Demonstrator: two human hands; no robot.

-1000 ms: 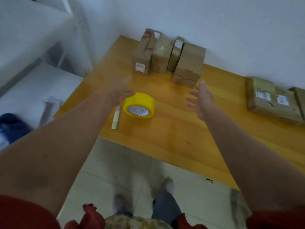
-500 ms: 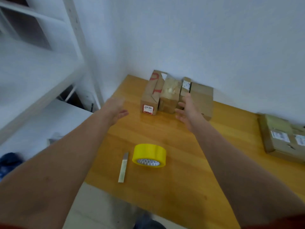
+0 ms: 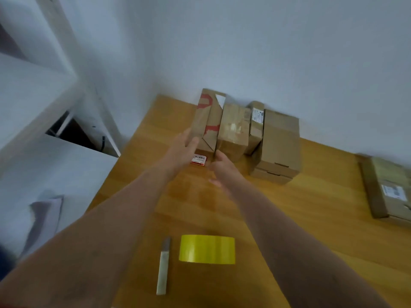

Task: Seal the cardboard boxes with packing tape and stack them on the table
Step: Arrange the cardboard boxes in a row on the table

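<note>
Head-camera view down 2 bare forearms reaching across a wooden table (image 3: 289, 218).

The left hand (image 3: 182, 150) lies with straight fingers flat against the left face of a tall cardboard box with red markings (image 3: 206, 121). The right hand (image 3: 222, 170) is at that box's near right corner, its thumb raised toward the edge and its fingers loose. It is motion-blurred and has not closed on anything. The hands are close together, 1 on each side of the box, and neither grips it yet.

This box is the leftmost of 4 standing side by side against the wall. To its right are a box with glossy clear tape (image 3: 233, 132), a thin box with a white label (image 3: 255, 127) and a larger plain box (image 3: 278, 141). A flat labelled parcel (image 3: 387, 187) lies well apart at the right edge. Near the front edge, a yellow roll of packing tape (image 3: 206, 248) sits just beside a utility knife (image 3: 163, 265). Neither is being touched. A white shelving unit (image 3: 33, 96) stands to the left.

The step appears to be fetching the 1st box for sealing. Next, both palms likely need to press inward and draw the box out of the row toward the tape without toppling its neighbour.

Half a second earlier the hands were wider apart, the left short of the boxes and the right in front of the thin box. Both have now converged on the red-marked box. The tape and knife have not moved on the table.
</note>
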